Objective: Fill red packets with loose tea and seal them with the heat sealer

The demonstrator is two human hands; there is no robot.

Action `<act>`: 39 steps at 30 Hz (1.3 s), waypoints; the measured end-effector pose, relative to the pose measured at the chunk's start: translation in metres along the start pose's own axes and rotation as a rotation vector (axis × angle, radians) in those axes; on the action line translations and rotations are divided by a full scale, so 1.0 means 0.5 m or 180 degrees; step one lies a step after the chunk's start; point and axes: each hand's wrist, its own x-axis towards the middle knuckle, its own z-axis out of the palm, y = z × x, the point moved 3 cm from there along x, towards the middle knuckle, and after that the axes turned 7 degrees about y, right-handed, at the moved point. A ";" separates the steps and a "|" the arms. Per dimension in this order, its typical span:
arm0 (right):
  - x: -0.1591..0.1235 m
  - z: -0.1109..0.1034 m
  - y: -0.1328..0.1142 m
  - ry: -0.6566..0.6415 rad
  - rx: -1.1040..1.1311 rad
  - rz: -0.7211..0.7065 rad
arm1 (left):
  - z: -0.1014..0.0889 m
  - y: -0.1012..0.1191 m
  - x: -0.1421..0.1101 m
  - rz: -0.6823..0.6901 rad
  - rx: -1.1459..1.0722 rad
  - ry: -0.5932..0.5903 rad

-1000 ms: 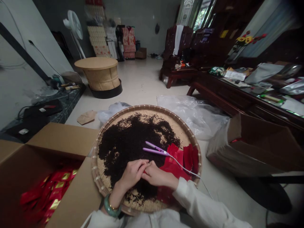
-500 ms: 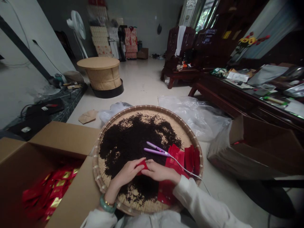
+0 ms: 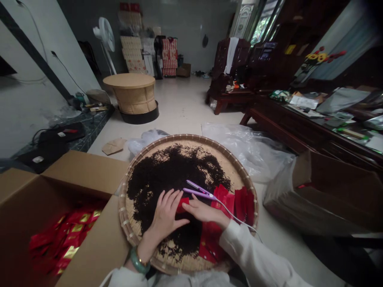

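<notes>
My right hand (image 3: 202,210) grips a small red packet (image 3: 182,205) over the dark loose dried leaves (image 3: 160,171), which look like tea. Beside the packet, my left hand (image 3: 166,212) has its fingers spread and thumb stretched out; whether it touches the packet is hard to tell. Just beyond my right hand lies a purple hair straightener (image 3: 200,191) with its jaws apart and a white cord. Flat red pouches (image 3: 211,241) and a stack of darker red ones (image 3: 243,203) lie on the right side of the round woven tray (image 3: 122,205).
At left stands an open cardboard box (image 3: 82,171) holding many red and gold packets (image 3: 72,235). Another open box (image 3: 287,203) is at right. Clear plastic sheeting (image 3: 245,147) covers floor behind the tray. Farther back are a round wooden table (image 3: 130,80) and a dark, cluttered table (image 3: 269,123).
My left hand has loosened from around the packet and spread its fingers. The packet stays in my right hand. The camera view has shifted slightly.
</notes>
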 end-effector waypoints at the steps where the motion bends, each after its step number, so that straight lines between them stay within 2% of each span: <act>1: 0.005 -0.001 -0.003 0.0007 0.0156 0.0033 | 0.005 0.004 -0.004 0.0010 0.0117 0.0109; 4: 0.023 -0.003 -0.017 0.0024 0.0487 0.0075 | 0.022 -0.002 -0.012 -0.0089 0.0179 0.0360; 8: 0.048 -0.005 -0.043 0.0117 0.0466 0.0011 | 0.033 -0.032 -0.013 -0.0179 0.0036 0.0593; 15: 0.075 -0.006 -0.071 -0.0241 0.0166 0.0119 | 0.022 -0.055 -0.015 -0.0715 0.0219 0.0862; 20: 0.080 -0.012 -0.069 -0.0369 -0.0083 0.0238 | 0.027 -0.055 -0.019 -0.0824 0.0151 0.0961; 26: 0.087 -0.016 -0.044 -0.0318 0.0658 0.0236 | 0.030 -0.066 -0.023 -0.0984 -0.0041 0.1020; 28: 0.093 -0.031 -0.041 -0.0160 0.1092 0.0136 | 0.025 -0.076 -0.024 -0.1122 -0.0152 0.1194; 30: 0.105 -0.060 -0.034 0.0389 0.1329 0.0065 | 0.016 -0.089 -0.025 -0.1335 -0.0258 0.1422; 32: 0.122 -0.088 -0.018 0.1116 0.0872 0.0130 | 0.007 -0.103 -0.028 -0.1593 -0.0338 0.1669; 33: 0.132 -0.095 -0.010 0.1296 0.0363 0.0192 | 0.004 -0.110 -0.030 -0.1726 -0.0367 0.1793; 34: 0.145 -0.094 -0.002 0.1261 -0.0174 0.0260 | 0.000 -0.117 -0.032 -0.1857 -0.0386 0.1922; 36: 0.174 -0.074 0.014 0.0678 -0.1133 0.0409 | -0.006 -0.129 -0.038 -0.2099 -0.0381 0.2171; 38: 0.199 -0.042 0.022 0.0192 -0.1796 0.0415 | -0.012 -0.137 -0.043 -0.2291 -0.0353 0.2398; 39: 0.208 -0.026 0.022 0.0117 -0.2035 0.0349 | -0.015 -0.140 -0.045 -0.2366 -0.0349 0.2487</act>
